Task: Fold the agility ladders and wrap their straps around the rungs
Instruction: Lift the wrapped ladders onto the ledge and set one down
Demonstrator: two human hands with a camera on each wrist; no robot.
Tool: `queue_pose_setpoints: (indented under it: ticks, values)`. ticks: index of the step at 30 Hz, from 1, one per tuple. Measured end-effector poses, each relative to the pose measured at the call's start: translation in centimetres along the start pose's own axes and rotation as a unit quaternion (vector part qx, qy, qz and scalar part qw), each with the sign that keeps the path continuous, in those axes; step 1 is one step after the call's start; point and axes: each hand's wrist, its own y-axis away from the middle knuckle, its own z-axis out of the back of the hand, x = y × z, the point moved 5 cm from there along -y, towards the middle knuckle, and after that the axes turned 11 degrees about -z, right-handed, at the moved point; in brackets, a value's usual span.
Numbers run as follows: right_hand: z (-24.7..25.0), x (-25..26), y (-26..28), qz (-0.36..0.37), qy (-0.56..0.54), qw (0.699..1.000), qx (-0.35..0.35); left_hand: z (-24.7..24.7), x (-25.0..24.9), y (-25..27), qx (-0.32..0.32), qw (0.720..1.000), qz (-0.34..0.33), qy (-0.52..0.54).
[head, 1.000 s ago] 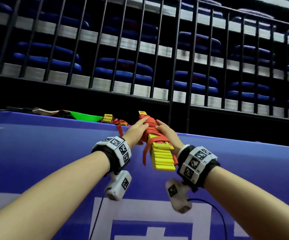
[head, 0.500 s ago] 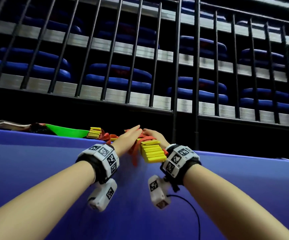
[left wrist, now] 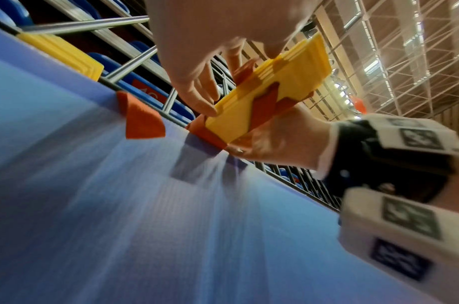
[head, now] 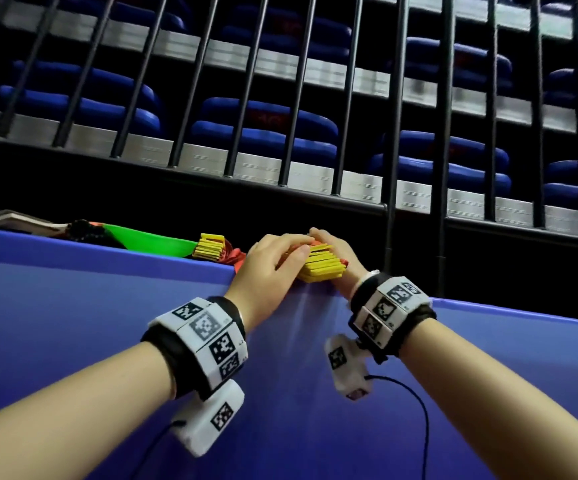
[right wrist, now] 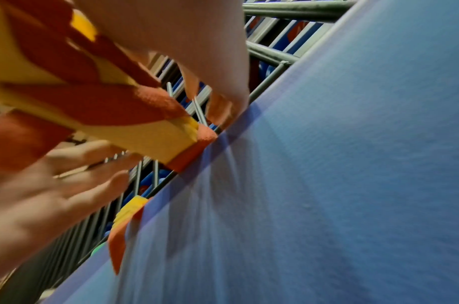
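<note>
On top of the blue padded barrier (head: 114, 306), head view: folded yellow agility ladder bundle (head: 322, 266) rests at the edge, left hand (head: 273, 268) laid over it, right hand (head: 337, 251) alongside. Second bundle (head: 209, 247) lies to its left. Left wrist view: left fingers (left wrist: 197, 96) curled onto the bundle, orange strap (left wrist: 264, 105) wrapped round. Right wrist view: right fingers (right wrist: 220, 111) curled against the bundle.
</note>
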Motion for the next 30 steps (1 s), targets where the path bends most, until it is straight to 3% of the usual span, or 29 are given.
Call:
queue_pose_setpoints:
  ticks: [3, 6, 8, 10, 16, 20, 25, 28, 30]
  values:
    - [1.4, -0.1, 1.3, 0.112, -0.056, 0.99, -0.06, -0.8, 1.5, 0.9, -0.029, 0.999, 0.02, 0.04]
    - [1.0, -1.5, 3.0, 0.183, -0.03, 0.983, 0.012, -1.8, 1.6, 1.4, -0.069, 0.992, 0.048, 0.094]
    - [0.8, -1.9, 3.8, 0.192, -0.008, 0.981, 0.036, -2.4, 1.3, 1.4, -0.091, 0.986, 0.062, 0.129]
    - [1.5, -2.0, 3.7, 0.183, 0.005, 0.983, 0.017, -3.1, 1.3, 1.1, -0.087, 0.984, 0.063, 0.139]
    - [4.5, -2.6, 3.3, 0.144, 0.154, 0.973, -0.093, -4.2, 0.9, 0.7, -0.007, 0.997, 0.035, 0.064]
    - [4.0, -2.6, 3.0, 0.12, 0.217, 0.964, -0.1, -4.3, 1.6, 0.8, 0.042, 0.998, 0.054, 0.005]
    - [3.3, -2.9, 1.7, 0.154, 0.304, 0.93, -0.136, -3.1, 2.7, 0.2, 0.08, 0.973, 0.052, -0.208]
    - [2.8, -3.3, 1.5, 0.176, 0.404, 0.891, -0.108, -2.4, 3.3, 0.3, 0.077, 0.966, 0.036, -0.242]
    - [2.7, -3.2, 1.4, 0.17, 0.4, 0.895, -0.099, -2.0, 3.9, 0.4, 0.079, 0.961, 0.032, -0.262]
